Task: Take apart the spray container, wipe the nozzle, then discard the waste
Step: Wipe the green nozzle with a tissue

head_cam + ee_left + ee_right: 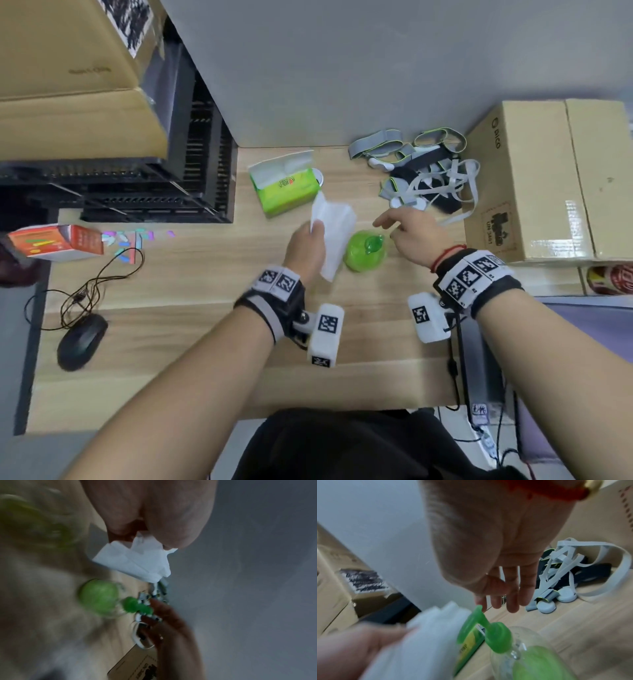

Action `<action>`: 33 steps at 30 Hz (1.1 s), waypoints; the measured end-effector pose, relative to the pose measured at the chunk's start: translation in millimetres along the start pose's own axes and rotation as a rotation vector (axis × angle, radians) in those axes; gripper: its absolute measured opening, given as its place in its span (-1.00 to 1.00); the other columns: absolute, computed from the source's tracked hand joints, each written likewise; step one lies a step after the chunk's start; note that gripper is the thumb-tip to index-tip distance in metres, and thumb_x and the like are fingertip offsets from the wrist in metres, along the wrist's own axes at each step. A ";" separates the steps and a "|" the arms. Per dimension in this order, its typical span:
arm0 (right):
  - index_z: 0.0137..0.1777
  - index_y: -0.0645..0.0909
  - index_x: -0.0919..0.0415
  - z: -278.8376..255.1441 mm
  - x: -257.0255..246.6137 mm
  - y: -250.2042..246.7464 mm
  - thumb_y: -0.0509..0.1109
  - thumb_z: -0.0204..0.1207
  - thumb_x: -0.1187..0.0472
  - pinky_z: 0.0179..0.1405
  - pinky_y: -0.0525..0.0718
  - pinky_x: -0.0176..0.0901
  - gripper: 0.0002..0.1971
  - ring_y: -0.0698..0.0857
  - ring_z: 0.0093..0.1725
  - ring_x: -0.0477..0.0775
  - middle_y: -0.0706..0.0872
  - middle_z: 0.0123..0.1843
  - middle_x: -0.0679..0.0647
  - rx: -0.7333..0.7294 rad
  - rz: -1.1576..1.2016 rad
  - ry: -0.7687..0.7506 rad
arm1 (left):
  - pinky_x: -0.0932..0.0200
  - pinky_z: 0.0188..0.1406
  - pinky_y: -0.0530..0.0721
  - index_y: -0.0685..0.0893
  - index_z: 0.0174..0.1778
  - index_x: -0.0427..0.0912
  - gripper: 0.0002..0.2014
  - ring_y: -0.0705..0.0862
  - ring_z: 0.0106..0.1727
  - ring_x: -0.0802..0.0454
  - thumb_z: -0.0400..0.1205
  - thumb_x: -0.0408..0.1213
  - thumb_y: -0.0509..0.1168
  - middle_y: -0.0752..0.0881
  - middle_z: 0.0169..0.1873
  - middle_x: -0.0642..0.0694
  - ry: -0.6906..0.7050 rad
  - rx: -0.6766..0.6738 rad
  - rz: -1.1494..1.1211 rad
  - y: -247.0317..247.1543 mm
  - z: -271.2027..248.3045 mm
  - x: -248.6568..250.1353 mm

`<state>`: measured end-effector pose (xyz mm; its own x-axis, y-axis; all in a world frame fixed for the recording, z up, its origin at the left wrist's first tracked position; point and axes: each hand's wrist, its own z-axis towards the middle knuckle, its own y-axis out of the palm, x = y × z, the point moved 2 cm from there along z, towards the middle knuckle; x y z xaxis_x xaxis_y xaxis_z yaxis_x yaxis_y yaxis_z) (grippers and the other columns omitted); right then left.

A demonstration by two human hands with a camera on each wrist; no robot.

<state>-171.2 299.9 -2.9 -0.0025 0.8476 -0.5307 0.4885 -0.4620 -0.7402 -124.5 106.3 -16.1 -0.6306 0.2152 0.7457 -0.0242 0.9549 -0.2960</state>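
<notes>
My right hand, fingers loosely spread and holding nothing, hovers just right of the one upright spray container, its green nozzle pointing up below my fingertips. My left hand pinches one tissue just left of it, about equally near. One tissue pack lies behind.

The spray container is standing on the table between the two hands, with the left hand lifting a tissue just left of it and the right hand hovering at its right. Behind them the tissue pack is lying to the left, the straps are lying to the right, and the cardboard box is sitting at the far right. A mouse is resting at the table's near left.
</notes>
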 end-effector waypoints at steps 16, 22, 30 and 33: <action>0.00 0.74 0.15 -1.2 8.5 25.8 0.29 0.60 -0.07 -0.15 0.61 -0.09 -0.68 0.67 -0.18 0.11 0.71 -0.21 0.02 0.000 0.104 0.041 | -0.05 -0.19 0.75 0.61 0.32 -0.26 -0.63 0.80 -0.03 -0.21 0.69 -0.13 0.16 0.81 0.03 -0.27 -0.502 -0.215 -0.672 53.9 -27.6 -39.6; -0.06 0.73 0.16 3.2 8.9 30.5 0.36 0.55 -0.04 -0.22 0.48 -0.17 -0.73 0.65 -0.20 0.05 0.75 -0.19 0.03 0.043 0.115 0.083 | -0.04 -0.17 0.73 0.59 0.33 -0.31 -0.62 0.77 -0.10 -0.19 0.71 -0.15 0.15 0.80 -0.02 -0.24 -0.534 -0.213 -0.679 54.5 -29.6 -45.5; -0.05 0.78 0.07 -0.8 12.5 25.8 0.32 0.54 -0.15 -0.21 0.62 -0.13 -0.66 0.68 -0.26 0.03 0.75 -0.26 -0.04 -0.039 0.095 0.058 | 0.23 -0.60 0.68 0.56 0.39 -0.25 -0.64 0.77 -0.22 -0.06 0.74 -0.16 0.16 0.79 -0.11 -0.13 -0.514 -0.191 -0.612 58.2 -29.0 -43.5; -0.08 0.77 0.08 1.6 12.4 27.5 0.35 0.53 -0.13 -0.24 0.57 -0.15 -0.69 0.69 -0.24 0.04 0.79 -0.20 0.01 -0.019 0.094 0.066 | 0.25 -0.62 0.67 0.55 0.40 -0.25 -0.65 0.75 -0.23 -0.03 0.75 -0.18 0.14 0.77 0.07 -0.19 -0.496 -0.191 -0.600 58.2 -26.6 -42.0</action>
<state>-159.2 297.2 -30.5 0.1015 0.8164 -0.5685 0.5004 -0.5357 -0.6801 -78.8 158.3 -48.8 -0.8246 -0.4197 0.3795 -0.3638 0.9069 0.2126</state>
